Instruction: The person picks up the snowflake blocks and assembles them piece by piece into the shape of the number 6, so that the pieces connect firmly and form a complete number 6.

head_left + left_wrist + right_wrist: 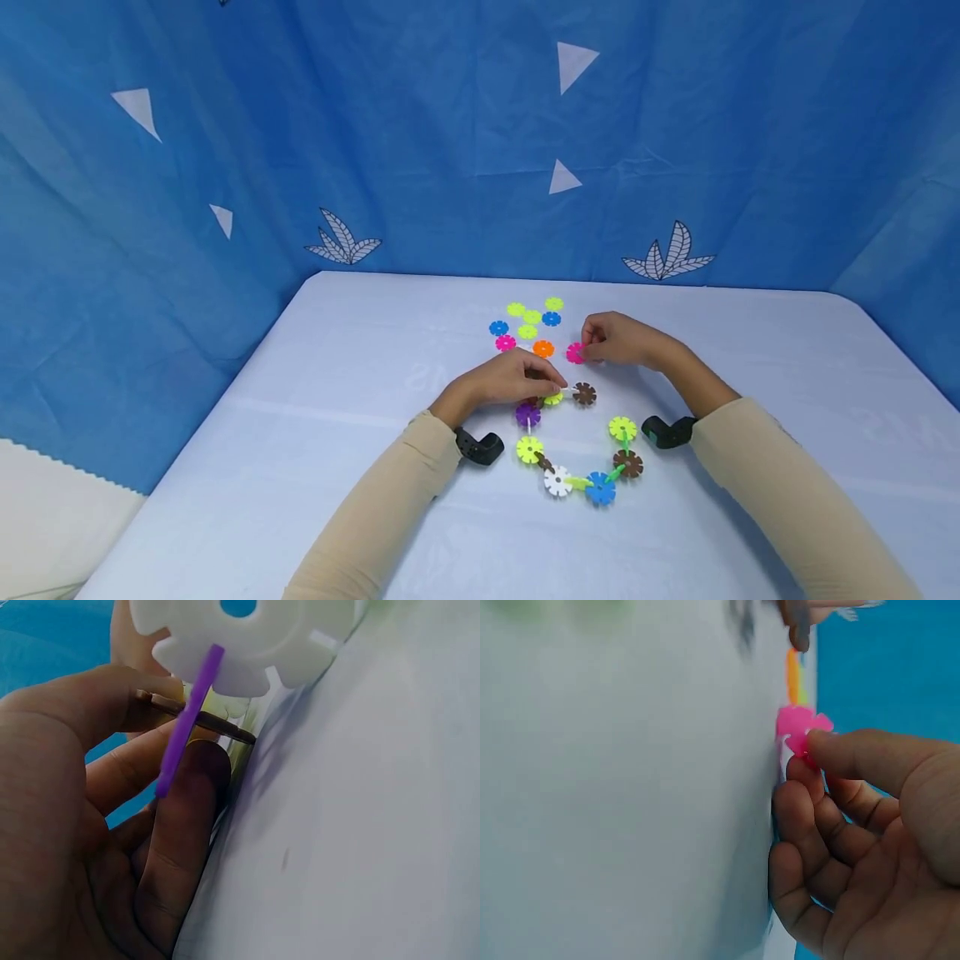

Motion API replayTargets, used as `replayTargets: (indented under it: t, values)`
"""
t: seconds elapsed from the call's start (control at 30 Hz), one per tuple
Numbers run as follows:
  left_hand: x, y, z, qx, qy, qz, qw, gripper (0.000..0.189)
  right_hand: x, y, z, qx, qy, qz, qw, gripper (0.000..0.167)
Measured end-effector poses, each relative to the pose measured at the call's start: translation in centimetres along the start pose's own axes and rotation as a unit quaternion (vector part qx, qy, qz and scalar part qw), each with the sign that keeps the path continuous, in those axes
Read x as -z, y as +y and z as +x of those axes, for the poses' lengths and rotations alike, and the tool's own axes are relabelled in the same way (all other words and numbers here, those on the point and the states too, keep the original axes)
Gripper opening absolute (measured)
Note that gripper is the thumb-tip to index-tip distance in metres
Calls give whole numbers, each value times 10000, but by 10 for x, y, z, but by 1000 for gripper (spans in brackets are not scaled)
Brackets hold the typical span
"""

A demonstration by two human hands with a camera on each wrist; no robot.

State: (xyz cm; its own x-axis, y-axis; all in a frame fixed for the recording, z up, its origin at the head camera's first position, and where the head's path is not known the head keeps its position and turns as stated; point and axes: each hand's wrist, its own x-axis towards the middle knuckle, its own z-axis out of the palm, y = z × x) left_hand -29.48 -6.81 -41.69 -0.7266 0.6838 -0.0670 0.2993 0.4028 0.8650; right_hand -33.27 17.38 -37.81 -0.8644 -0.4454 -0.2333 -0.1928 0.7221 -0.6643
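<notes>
In the head view a curved chain of notched plastic discs lies on the table, with a white disc [558, 481] and a blue disc [600, 488] along its near side. My left hand [510, 377] holds the chain's far end, thumb and fingers near a white piece beside the brown disc [585, 394]. A purple disc [187, 724] and a white disc [247, 645] stand close to that hand in the left wrist view. Between thumb and fingertips, my right hand [621, 337] pinches a pink notched disc [801, 733], just beyond the chain.
Loose discs lie past the left hand, among them an orange one [543, 349], another pink one [506, 342], blue ones [498, 328] and several yellow-green ones [532, 317]. A white cloth covers the table [300, 400]. Behind it hangs a blue curtain [450, 125].
</notes>
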Motion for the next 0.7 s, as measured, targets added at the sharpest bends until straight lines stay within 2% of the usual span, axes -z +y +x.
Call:
replayTargets:
  t: [0.1,0.2,0.47,0.7]
  values:
    - [0,1,-1,33,32,4,10000,18,-2,4,-12,-4,15,310,9995,15]
    - [-1,1,-1,28,31,-5,10000,18,-4,5,-24,-3,-6,297,9996,13]
    - [-1,2,-1,-37,-11,136,9999,21,-7,2,-58,-8,-279,-495,9984,17]
    - [-1,1,-2,-1,50,112,9999,19,-16,-9,-74,174,-422,-756,9961,20]
